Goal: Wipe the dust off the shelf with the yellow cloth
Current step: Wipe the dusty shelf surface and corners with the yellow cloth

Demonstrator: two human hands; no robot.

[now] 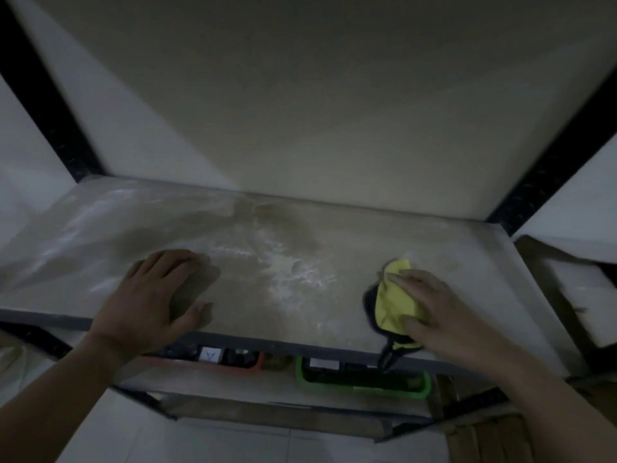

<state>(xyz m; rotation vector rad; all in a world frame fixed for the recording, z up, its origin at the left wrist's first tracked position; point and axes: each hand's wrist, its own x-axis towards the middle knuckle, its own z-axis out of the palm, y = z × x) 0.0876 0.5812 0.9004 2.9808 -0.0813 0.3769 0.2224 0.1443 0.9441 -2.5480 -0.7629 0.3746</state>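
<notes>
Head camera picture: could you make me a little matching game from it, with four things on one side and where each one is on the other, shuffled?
Things:
1. yellow cloth
2. left hand
3. white dust
4. green bin

Places:
a. on the level below the shelf
b. resting on the shelf, holding nothing
c. held by the right hand
d. mid-shelf, between the two hands

Pairs: 1-c, 2-b, 3-d, 4-a
</notes>
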